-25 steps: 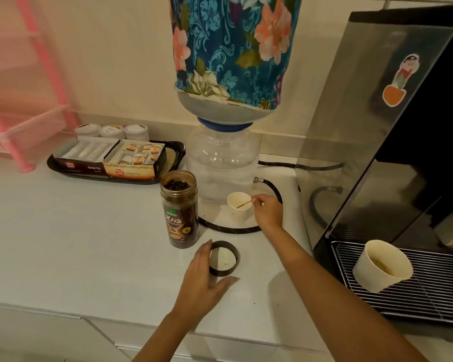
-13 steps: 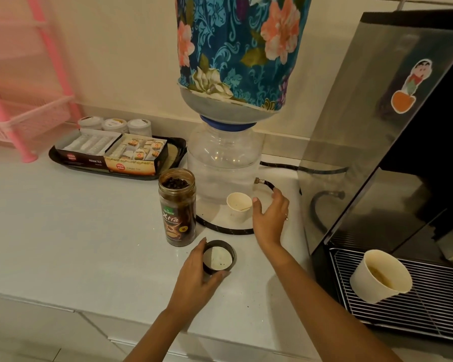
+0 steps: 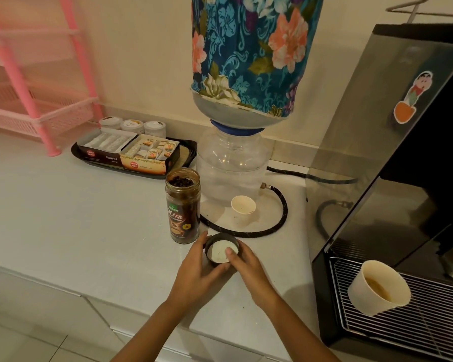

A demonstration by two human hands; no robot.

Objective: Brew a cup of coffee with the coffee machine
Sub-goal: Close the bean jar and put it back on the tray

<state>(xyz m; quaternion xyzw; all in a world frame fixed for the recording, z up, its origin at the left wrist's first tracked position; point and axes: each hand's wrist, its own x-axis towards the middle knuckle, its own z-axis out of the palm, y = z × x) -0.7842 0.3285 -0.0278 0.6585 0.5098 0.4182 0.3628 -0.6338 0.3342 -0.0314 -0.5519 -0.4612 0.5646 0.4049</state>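
An open coffee jar [image 3: 182,205] stands on the white counter [image 3: 76,218], lidless, with dark coffee inside. Just in front of it lies its black lid [image 3: 221,250], upside down with a white liner showing. My left hand [image 3: 198,273] grips the lid from the left and my right hand [image 3: 249,270] holds it from the right, thumb on the liner. A paper cup [image 3: 379,287] with brown liquid sits tilted on the coffee machine's [image 3: 392,178] drip grate at the right. A small paper cup [image 3: 242,207] stands by the water dispenser.
A water dispenser [image 3: 233,163] with a floral-covered bottle stands behind the jar, a black hose [image 3: 277,220] curling round its base. A black tray [image 3: 134,155] with tea boxes and three small tubs sits at the back left. A pink rack [image 3: 32,100] stands far left.
My right hand left the small cup by the dispenser and came down onto the lid. My left hand stayed on the lid. The view shifted slightly.
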